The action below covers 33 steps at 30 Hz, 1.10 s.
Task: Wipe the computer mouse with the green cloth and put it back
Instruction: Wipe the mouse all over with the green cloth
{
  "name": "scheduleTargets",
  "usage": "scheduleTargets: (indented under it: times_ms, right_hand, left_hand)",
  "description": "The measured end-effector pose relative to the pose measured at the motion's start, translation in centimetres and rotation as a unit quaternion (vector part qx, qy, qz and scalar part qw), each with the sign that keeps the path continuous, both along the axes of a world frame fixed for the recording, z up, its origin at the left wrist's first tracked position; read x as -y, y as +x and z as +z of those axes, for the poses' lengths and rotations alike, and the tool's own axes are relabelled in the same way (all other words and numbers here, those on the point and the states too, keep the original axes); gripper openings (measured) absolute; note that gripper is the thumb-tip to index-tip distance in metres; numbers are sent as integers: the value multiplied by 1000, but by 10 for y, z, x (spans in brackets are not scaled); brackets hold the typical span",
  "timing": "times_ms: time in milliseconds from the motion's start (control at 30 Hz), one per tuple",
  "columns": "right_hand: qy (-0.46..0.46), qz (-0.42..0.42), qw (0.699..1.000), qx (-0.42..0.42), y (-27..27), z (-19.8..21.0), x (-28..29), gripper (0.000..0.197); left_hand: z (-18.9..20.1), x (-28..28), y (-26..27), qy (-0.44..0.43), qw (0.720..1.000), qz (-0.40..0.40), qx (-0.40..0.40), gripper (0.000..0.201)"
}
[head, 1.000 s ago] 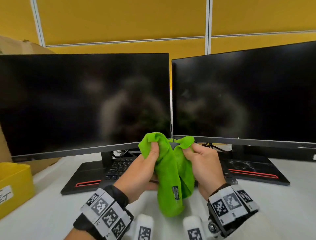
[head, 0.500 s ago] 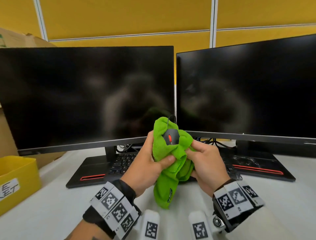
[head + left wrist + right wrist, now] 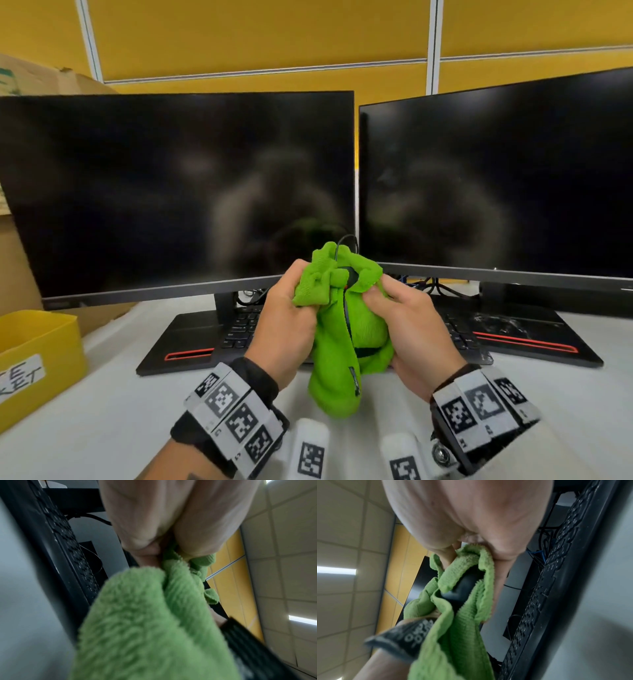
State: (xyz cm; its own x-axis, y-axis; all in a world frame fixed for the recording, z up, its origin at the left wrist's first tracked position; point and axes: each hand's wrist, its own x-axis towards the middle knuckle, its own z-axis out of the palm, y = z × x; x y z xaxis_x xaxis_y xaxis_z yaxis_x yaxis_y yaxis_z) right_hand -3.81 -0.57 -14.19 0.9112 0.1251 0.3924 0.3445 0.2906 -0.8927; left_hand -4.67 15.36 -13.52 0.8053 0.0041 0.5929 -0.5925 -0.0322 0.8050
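Both hands hold the green cloth (image 3: pixel 342 342) bunched around the black computer mouse (image 3: pixel 350 274) above the desk, in front of the two monitors. Only a dark sliver of the mouse with a red spot shows in the head view; its cable (image 3: pixel 344 240) loops up behind. My left hand (image 3: pixel 291 318) grips a wad of the cloth (image 3: pixel 154 615) on the left side. My right hand (image 3: pixel 407 325) grips the wrapped mouse (image 3: pixel 464 588) through the cloth (image 3: pixel 457 628) from the right. The cloth's tail hangs down toward the table.
Two dark monitors (image 3: pixel 178 192) (image 3: pixel 496 178) stand on black bases with red stripes (image 3: pixel 188 356). A black keyboard (image 3: pixel 239 329) lies under them behind my hands. A yellow bin (image 3: pixel 37 349) sits at the left edge of the white table (image 3: pixel 102 411).
The hands have rubbed the cloth over the mouse: half a second ago its top with the red wheel was exposed, now the cloth covers nearly all of it.
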Motion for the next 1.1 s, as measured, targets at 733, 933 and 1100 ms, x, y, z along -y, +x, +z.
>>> scheduleTargets:
  times_ms: [733, 933, 1100]
  right_hand:
    - [-10, -17, 996, 87, 6, -3, 0, 20]
    - [-6, 23, 997, 75, 2, -4, 1, 39]
    - [-23, 86, 996, 27, -6, -6, -8, 36]
  left_hand:
    - [1, 2, 1, -66, 996, -30, -54, 48]
    - [-1, 4, 3, -51, 995, -26, -87, 31]
    - [1, -1, 5, 10, 997, 36, -62, 32]
